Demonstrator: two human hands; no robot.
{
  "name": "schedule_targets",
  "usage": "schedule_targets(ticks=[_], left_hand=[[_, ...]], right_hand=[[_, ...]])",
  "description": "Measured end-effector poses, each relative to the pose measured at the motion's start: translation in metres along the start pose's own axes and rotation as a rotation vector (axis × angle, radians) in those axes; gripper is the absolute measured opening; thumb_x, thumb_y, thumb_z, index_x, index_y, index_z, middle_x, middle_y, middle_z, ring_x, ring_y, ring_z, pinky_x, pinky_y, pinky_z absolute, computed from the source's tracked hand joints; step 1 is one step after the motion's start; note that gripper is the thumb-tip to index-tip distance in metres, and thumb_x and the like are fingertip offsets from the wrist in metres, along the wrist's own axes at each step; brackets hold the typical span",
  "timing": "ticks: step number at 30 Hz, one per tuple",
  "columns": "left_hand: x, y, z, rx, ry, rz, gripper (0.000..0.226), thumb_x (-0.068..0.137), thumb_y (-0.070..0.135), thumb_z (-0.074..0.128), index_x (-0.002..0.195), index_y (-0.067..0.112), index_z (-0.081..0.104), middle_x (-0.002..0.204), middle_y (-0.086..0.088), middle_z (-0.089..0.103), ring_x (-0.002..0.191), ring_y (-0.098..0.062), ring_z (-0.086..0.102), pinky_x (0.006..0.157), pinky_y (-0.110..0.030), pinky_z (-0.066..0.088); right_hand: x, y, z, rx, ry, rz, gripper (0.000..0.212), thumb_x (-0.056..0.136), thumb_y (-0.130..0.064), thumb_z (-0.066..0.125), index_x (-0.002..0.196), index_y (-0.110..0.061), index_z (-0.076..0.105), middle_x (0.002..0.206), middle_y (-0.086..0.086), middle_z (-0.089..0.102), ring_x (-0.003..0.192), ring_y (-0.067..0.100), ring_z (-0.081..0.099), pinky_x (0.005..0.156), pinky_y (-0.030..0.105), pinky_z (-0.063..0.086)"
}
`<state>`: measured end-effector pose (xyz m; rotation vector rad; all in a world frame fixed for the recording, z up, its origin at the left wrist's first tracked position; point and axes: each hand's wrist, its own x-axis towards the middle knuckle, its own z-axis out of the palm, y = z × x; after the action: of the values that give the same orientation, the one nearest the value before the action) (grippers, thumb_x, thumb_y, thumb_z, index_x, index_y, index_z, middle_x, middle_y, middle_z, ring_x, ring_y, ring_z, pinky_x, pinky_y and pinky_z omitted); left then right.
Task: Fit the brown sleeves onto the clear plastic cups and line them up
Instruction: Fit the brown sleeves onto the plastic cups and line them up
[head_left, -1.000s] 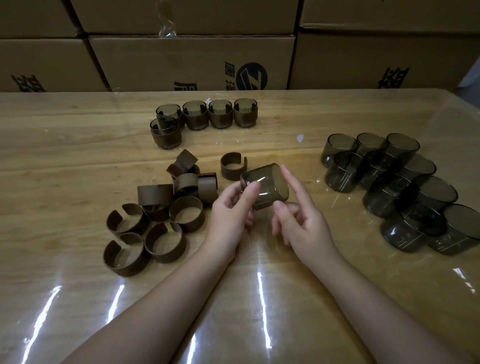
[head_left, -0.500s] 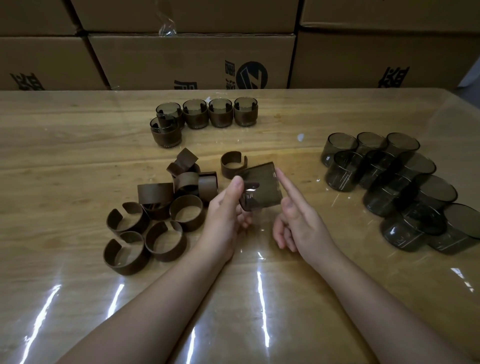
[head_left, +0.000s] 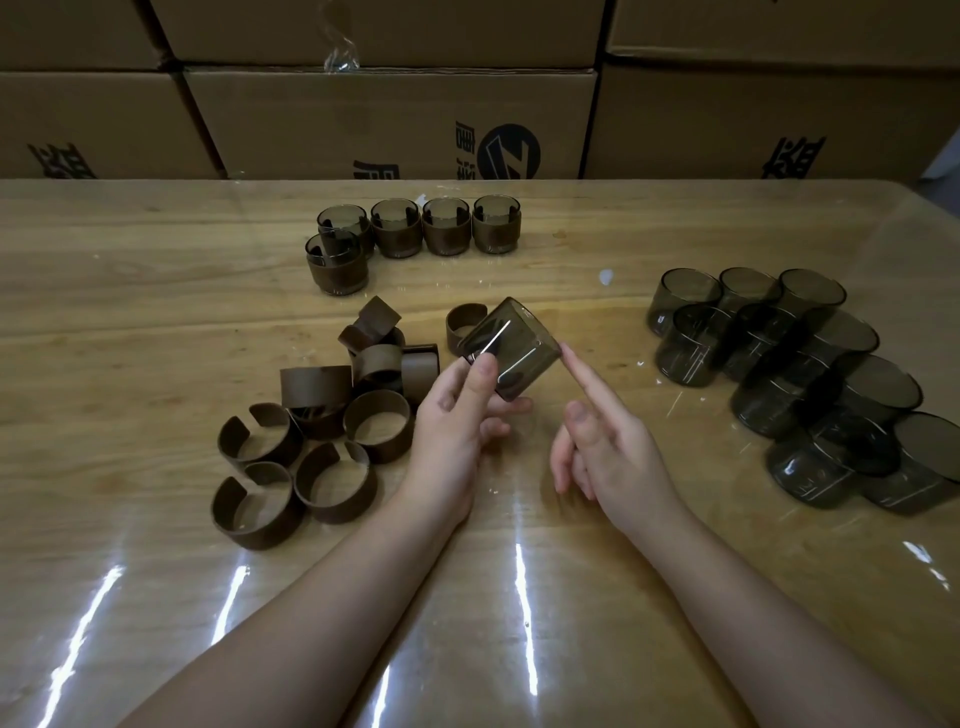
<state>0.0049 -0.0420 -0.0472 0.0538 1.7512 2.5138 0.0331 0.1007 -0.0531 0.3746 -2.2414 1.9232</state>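
A smoky clear cup (head_left: 511, 347) is tilted above the table's middle. My left hand (head_left: 457, 415) grips it, thumb on its near side and fingers underneath. My right hand (head_left: 605, 441) is beside it with fingers relaxed, the index fingertip touching the cup's right edge. One brown sleeve (head_left: 464, 325) lies just behind the cup. A pile of several loose brown sleeves (head_left: 332, 415) lies to the left. Several bare cups (head_left: 779, 374) are clustered on the right. Several sleeved cups (head_left: 415, 228) stand in a row at the back, with one more (head_left: 337, 265) in front of the row's left end.
Stacked cardboard boxes (head_left: 389, 124) form a wall along the far edge of the wooden table (head_left: 156, 312), which has a glossy clear cover. A small white scrap (head_left: 605, 276) lies between the row and the bare cups.
My left hand took over the cup and lifted it slightly away from me, turning it. My right hand let go its grip and now only touches it with the index finger.
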Motion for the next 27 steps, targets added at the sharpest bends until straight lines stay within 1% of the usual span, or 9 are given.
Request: schedule_targets(ticks=[7,10,13,15,17,19,21,24,27], left_hand=[[-0.001,-0.003,0.004,0.100,0.012,0.070,0.042,0.074,0.038,0.060,0.110,0.015,0.059,0.084,0.012,0.073,0.077,-0.009,0.071,0.058,-0.014,0.049],[0.000,-0.005,0.004,0.141,0.009,0.091,0.057,0.072,0.035,0.066,0.124,0.015,0.057,0.088,0.007,0.071,0.083,-0.009,0.069,0.062,-0.018,0.051],[0.000,-0.008,0.004,0.167,-0.013,0.108,0.069,0.068,0.030,0.073,0.133,0.019,0.052,0.103,-0.003,0.069,0.090,-0.014,0.068,0.075,-0.025,0.054],[0.001,-0.011,0.003,0.192,-0.019,0.127,0.062,0.072,0.027,0.078,0.129,0.026,0.054,0.107,-0.004,0.067,0.088,-0.009,0.067,0.073,-0.023,0.051],[0.000,-0.011,0.002,0.190,-0.018,0.130,0.055,0.075,0.024,0.077,0.126,0.029,0.056,0.097,0.008,0.068,0.082,-0.003,0.066,0.068,-0.017,0.049],[0.000,-0.010,0.000,0.168,-0.025,0.118,0.054,0.073,0.032,0.074,0.124,0.028,0.057,0.088,0.014,0.068,0.082,-0.003,0.065,0.066,-0.016,0.049],[0.000,-0.008,-0.001,0.144,-0.050,0.089,0.054,0.069,0.043,0.069,0.120,0.029,0.060,0.091,0.008,0.068,0.085,-0.010,0.064,0.064,-0.020,0.049],[0.000,-0.006,-0.002,0.102,-0.087,0.062,0.056,0.070,0.047,0.060,0.117,0.018,0.063,0.096,-0.005,0.066,0.085,-0.016,0.061,0.060,-0.022,0.047],[0.001,-0.006,-0.003,0.016,-0.092,0.025,0.036,0.071,0.047,0.057,0.097,0.026,0.071,0.088,-0.002,0.069,0.078,-0.014,0.061,0.056,-0.021,0.045]], right_hand=[[0.000,0.001,0.001,0.012,0.024,-0.025,0.061,0.083,-0.053,0.045,0.139,-0.042,0.025,0.048,0.003,0.056,0.038,-0.001,0.047,0.050,0.005,0.036],[-0.002,0.003,0.000,-0.002,0.024,-0.064,0.056,0.086,-0.050,0.046,0.138,-0.045,0.027,0.049,0.002,0.056,0.040,-0.001,0.047,0.051,0.005,0.036],[-0.005,0.003,0.002,-0.092,-0.010,-0.114,0.057,0.090,-0.047,0.045,0.142,-0.044,0.023,0.052,-0.001,0.059,0.046,0.001,0.051,0.059,0.008,0.040],[-0.006,0.003,0.004,-0.095,-0.002,-0.121,0.058,0.090,-0.046,0.044,0.143,-0.043,0.020,0.053,-0.002,0.060,0.046,0.001,0.053,0.060,0.009,0.042],[-0.005,0.004,0.004,-0.079,0.010,-0.115,0.058,0.090,-0.047,0.043,0.142,-0.045,0.018,0.053,-0.002,0.061,0.044,0.001,0.052,0.055,0.009,0.040],[-0.005,0.004,0.003,-0.073,0.014,-0.109,0.057,0.090,-0.048,0.043,0.142,-0.047,0.018,0.053,-0.001,0.061,0.041,0.001,0.051,0.052,0.007,0.038],[-0.005,0.003,0.002,-0.060,0.008,-0.088,0.057,0.089,-0.049,0.043,0.141,-0.050,0.019,0.052,0.002,0.062,0.038,0.001,0.049,0.050,0.007,0.037],[-0.004,0.003,0.001,-0.022,-0.016,-0.045,0.054,0.087,-0.053,0.043,0.137,-0.056,0.023,0.052,0.006,0.061,0.035,0.003,0.045,0.044,0.011,0.037],[-0.003,0.003,0.001,-0.003,-0.043,-0.005,0.054,0.085,-0.057,0.043,0.136,-0.055,0.023,0.051,0.008,0.061,0.034,0.006,0.044,0.041,0.014,0.037]])
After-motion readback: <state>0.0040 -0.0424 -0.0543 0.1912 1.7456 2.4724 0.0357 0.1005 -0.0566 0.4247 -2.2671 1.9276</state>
